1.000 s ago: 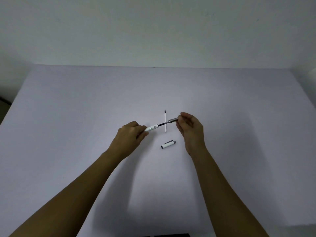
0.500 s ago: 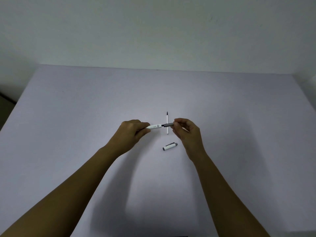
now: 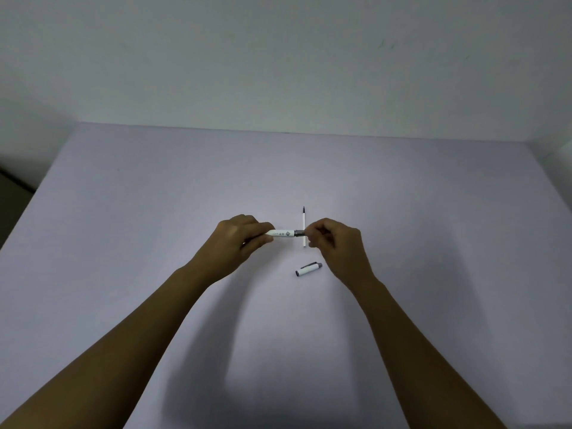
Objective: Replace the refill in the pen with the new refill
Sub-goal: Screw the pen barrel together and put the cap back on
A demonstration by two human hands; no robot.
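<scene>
My left hand grips the white pen barrel, held level above the table. My right hand pinches the grey grip section, which now meets the barrel's open end. No dark refill shows between the two parts. A thin white refill with a dark tip lies on the table behind the pen, pointing away from me. The white pen cap with its grey end lies on the table below my right hand.
The pale lilac table runs back to a plain wall. Its left edge drops off beside a dark floor strip. My forearms' shadows fall on the near part of the table.
My hands have come together. The grey grip section slid left along the dark refill until it met the white barrel, and the exposed refill is no longer visible.
</scene>
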